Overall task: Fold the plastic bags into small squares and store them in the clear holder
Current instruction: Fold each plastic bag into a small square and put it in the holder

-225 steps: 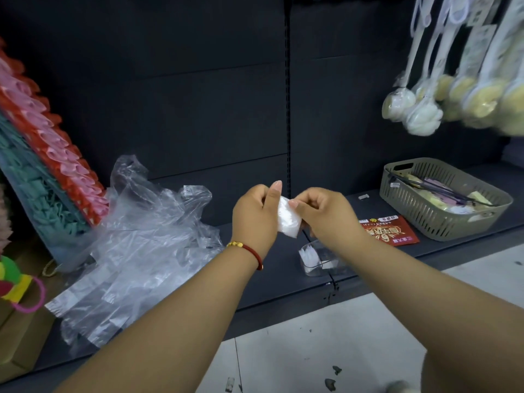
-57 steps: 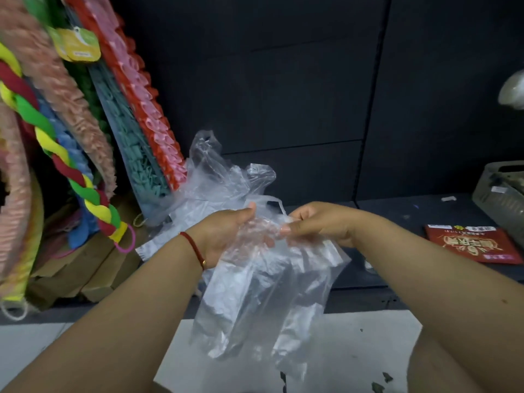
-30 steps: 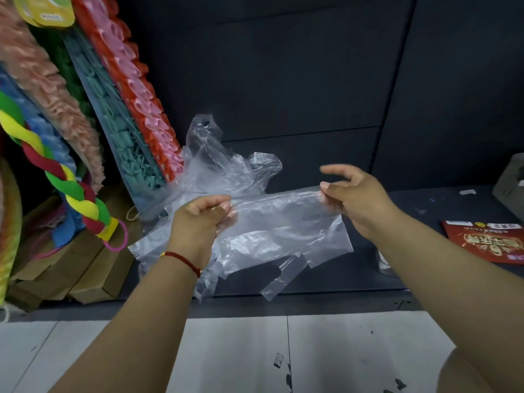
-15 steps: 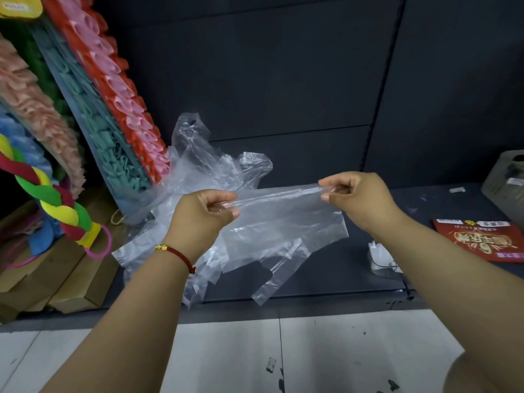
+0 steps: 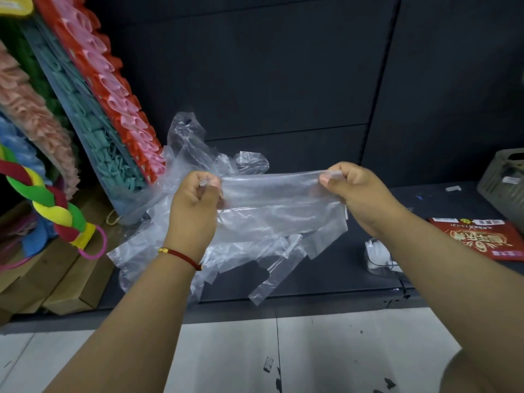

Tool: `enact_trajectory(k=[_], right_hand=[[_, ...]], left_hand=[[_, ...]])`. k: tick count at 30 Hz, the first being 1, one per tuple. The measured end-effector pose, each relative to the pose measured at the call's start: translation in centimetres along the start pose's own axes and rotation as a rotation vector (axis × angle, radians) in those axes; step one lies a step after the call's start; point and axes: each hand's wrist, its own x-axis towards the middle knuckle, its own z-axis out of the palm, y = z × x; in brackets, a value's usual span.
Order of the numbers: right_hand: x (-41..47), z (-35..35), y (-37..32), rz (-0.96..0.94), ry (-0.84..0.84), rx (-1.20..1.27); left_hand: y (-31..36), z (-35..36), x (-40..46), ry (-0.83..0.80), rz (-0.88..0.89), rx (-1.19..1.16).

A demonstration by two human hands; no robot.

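I hold a clear plastic bag [image 5: 272, 211] stretched flat in the air above the dark shelf. My left hand [image 5: 195, 205] pinches its upper left corner and my right hand [image 5: 354, 194] pinches its upper right corner. The bag's handles hang down below. Behind it a heap of more clear bags [image 5: 187, 154] lies on the shelf against the coloured goods. The clear holder [image 5: 380, 256] stands on the shelf under my right forearm, with white folded plastic inside, partly hidden by the arm.
Colourful ruffled and braided goods [image 5: 93, 109] lean at the left above cardboard boxes [image 5: 56, 282]. A red packet [image 5: 479, 239] lies on the shelf at right, and a grey basket [image 5: 507, 180] stands beyond it. White floor tiles [image 5: 283, 355] run below the shelf edge.
My hands picked a new bag from the heap and pulled it out wide. Over the last second both hands closed into pinches on its top edge and drew it taut.
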Motion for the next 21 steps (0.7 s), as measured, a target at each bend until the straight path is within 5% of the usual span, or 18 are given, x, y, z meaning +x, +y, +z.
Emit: enact_trajectory(k=[6, 12, 16, 21], right_hand=[[-0.3, 0.4, -0.6, -0.01, -0.016, -0.109], [-0.5, 0.0, -0.2, 0.016, -0.144, -0.047], [-0.3, -0.1, -0.3, -0.009, -0.022, 0.012], [-0.1, 0.0, -0.3, -0.035, -0.035, 0.044]], left_hand=[[-0.1, 0.1, -0.1, 0.095, 0.154, 0.095], [-0.2, -0.4, 0.5, 0.171, -0.065, 0.011], [0.0, -1.0, 0.9, 0.058, -0.256, -0.176], [-0.2, -1.8, 1.0, -0.153, -0.258, -0.154]])
